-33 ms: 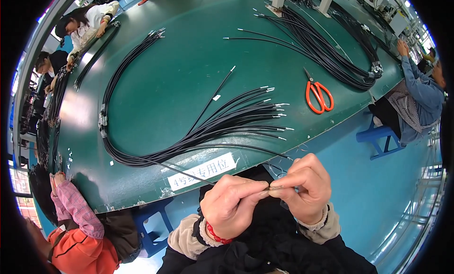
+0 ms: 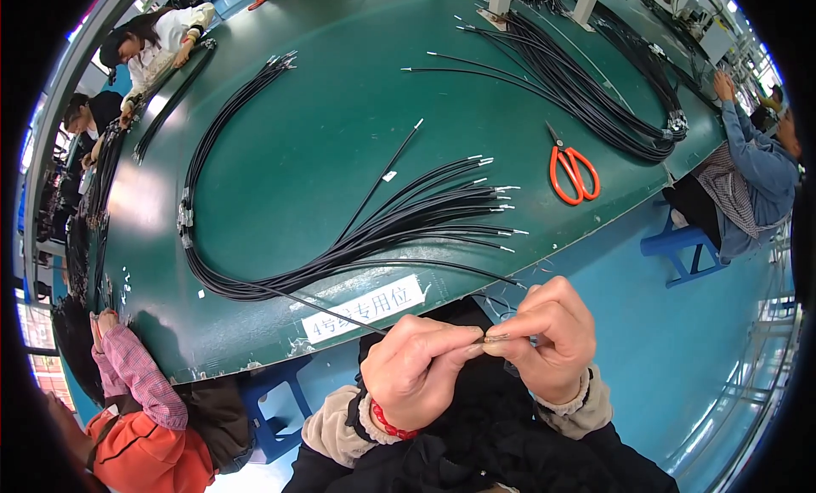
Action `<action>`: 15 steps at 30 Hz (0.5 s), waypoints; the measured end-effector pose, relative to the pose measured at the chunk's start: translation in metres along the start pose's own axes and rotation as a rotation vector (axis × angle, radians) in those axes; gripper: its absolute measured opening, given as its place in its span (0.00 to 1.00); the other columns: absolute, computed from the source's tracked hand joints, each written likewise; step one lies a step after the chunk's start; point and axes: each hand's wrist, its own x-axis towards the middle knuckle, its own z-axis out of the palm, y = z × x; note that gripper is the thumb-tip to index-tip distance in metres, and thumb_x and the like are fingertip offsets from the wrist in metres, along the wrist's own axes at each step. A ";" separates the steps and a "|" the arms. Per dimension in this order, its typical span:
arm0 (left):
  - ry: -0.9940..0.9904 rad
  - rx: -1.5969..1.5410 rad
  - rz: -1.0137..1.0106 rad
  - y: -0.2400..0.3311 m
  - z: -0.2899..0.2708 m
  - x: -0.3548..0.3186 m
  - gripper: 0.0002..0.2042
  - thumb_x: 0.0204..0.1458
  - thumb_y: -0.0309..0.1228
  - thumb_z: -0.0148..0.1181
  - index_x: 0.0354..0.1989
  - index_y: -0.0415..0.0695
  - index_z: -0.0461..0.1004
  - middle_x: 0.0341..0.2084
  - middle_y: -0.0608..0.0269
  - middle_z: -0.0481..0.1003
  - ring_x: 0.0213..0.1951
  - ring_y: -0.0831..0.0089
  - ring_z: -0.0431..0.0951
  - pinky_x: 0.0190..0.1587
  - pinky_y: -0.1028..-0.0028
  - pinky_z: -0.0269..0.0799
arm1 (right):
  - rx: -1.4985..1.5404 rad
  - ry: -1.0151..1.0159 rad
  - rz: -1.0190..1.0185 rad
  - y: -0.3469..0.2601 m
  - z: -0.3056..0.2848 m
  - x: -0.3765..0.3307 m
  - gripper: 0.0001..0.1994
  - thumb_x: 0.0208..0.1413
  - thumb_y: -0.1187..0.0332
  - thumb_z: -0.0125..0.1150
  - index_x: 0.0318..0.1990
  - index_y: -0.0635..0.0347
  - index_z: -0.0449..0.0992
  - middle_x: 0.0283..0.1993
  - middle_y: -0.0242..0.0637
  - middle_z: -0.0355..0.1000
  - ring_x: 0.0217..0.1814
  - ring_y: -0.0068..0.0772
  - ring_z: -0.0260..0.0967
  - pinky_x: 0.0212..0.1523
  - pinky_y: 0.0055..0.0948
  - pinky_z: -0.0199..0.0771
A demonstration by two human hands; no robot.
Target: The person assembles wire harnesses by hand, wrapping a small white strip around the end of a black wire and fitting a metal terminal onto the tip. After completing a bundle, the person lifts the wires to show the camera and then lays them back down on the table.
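Close to my body, off the table's front edge, my left hand [image 2: 415, 364] is closed round one black cable [image 2: 336, 313] that runs out of the bundle. My right hand [image 2: 551, 340] pinches at the cable's end, its fingertips meeting those of the left. The tip between them is mostly hidden. On the table the bundle of black cables [image 2: 293, 276] lies in a wide U, bound with clear tape [image 2: 184, 217] on its left side. Several pale-tipped ends fan out beyond my hands. One more cable end [image 2: 399, 153], with a small white tag, points away from me.
Orange-handled scissors [image 2: 575, 172] lie right of the fan on the green table [image 2: 340, 93]. A second cable bundle [image 2: 586, 93] sits at the far right. A white printed label [image 2: 364, 308] is stuck near the front edge. People work at the left and right, with blue stools [image 2: 680, 248] nearby.
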 end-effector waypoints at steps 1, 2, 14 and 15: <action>-0.013 0.021 -0.022 0.002 0.000 0.000 0.10 0.38 0.16 0.65 0.31 0.39 0.76 0.22 0.61 0.74 0.23 0.72 0.75 0.25 0.78 0.71 | 0.001 0.001 0.000 0.000 -0.001 0.000 0.09 0.37 0.72 0.71 0.30 0.57 0.79 0.24 0.29 0.64 0.21 0.21 0.60 0.19 0.18 0.59; -0.014 0.022 -0.021 0.004 -0.001 0.000 0.10 0.38 0.16 0.65 0.31 0.39 0.76 0.22 0.61 0.74 0.23 0.72 0.75 0.25 0.78 0.71 | 0.008 -0.011 -0.007 0.000 -0.003 0.001 0.09 0.37 0.72 0.71 0.30 0.58 0.79 0.24 0.29 0.64 0.21 0.21 0.61 0.19 0.18 0.59; -0.133 -0.107 -0.004 0.005 0.000 0.007 0.10 0.37 0.16 0.65 0.31 0.39 0.75 0.22 0.61 0.74 0.23 0.72 0.76 0.24 0.78 0.70 | 0.098 -0.109 0.021 -0.009 -0.010 0.003 0.09 0.39 0.70 0.70 0.30 0.59 0.79 0.24 0.29 0.62 0.22 0.20 0.57 0.21 0.19 0.54; -0.073 -0.063 0.052 0.004 0.003 0.005 0.09 0.38 0.16 0.64 0.30 0.38 0.75 0.22 0.60 0.74 0.24 0.72 0.75 0.25 0.79 0.70 | 0.066 -0.076 0.022 -0.011 -0.008 0.002 0.09 0.39 0.70 0.70 0.30 0.58 0.79 0.24 0.28 0.62 0.21 0.20 0.57 0.21 0.19 0.54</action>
